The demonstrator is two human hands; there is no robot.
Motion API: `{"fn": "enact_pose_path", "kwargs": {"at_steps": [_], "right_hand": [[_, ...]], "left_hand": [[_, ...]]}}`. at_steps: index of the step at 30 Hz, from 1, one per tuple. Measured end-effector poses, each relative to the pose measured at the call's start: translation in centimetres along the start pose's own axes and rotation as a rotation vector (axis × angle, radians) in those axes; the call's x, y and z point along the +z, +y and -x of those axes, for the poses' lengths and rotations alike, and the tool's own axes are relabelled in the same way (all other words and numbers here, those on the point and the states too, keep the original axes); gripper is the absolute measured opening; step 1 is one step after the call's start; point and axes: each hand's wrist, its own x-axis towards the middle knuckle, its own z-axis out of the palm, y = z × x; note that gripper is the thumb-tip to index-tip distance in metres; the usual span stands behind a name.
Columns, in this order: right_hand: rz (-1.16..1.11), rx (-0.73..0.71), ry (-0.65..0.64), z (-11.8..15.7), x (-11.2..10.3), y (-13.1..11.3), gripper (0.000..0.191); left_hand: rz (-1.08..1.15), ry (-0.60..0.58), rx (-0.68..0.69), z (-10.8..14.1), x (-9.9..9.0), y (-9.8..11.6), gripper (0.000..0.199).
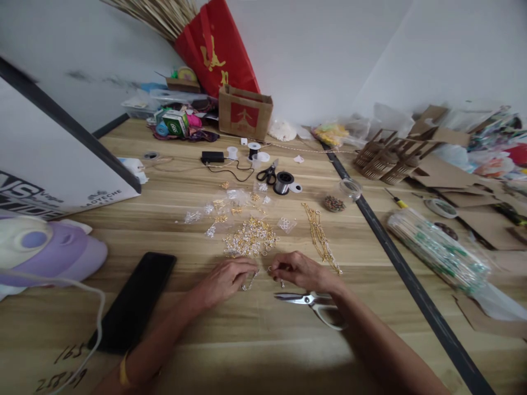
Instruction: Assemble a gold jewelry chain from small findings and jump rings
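A short silver chain (250,281) lies right at the fingertips of the left hand (233,277), on the side facing the right hand (298,271). The left fingers are bent and close together, palm down; whether they pinch the chain, you can't tell. And the right hand, well curled, thumb and forefinger nipped together on a tiny ring (269,269), with a small dangling piece (282,283) just below its fingers! Tucked beside the right wrist are the white-handled scissors (296,298), tips pointing left. Straight beyond both hands, a glittering pile (249,238) of gold and silver bits; to its right, gold chains (319,238) stretched out. Farther off come the wire spool (284,182) and black scissors (269,174), while a paper bag (245,114) stands toward the worktop's (230,345) far edge. Over on the left, a dark phone (138,299) lies flat.
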Motion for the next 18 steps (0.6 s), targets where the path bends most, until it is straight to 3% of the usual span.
{"fn": "enact_pose_path", "kwargs": {"at_steps": [5, 8, 12, 18], "right_hand": [[-0.141, -0.042, -0.054, 0.2, -0.1, -0.3, 0.01], [-0.193, -0.096, -0.082, 0.2, 0.3, -0.2, 0.01], [-0.205, -0.068, -0.063, -0.1, 0.9, 0.1, 0.011], [-0.133, -0.042, 0.049, -0.1, 0.3, -0.2, 0.014]], "left_hand": [[0.02, 0.063, -0.075, 0.4, -1.1, -0.1, 0.033], [-0.009, -0.018, -0.18, 0.8, -2.2, 0.0, 0.023], [-0.162, -0.205, -0.206, 1.5, -3.0, 0.0, 0.012], [-0.29, -0.21, -0.253, 2.1, -2.4, -0.2, 0.013]]}}
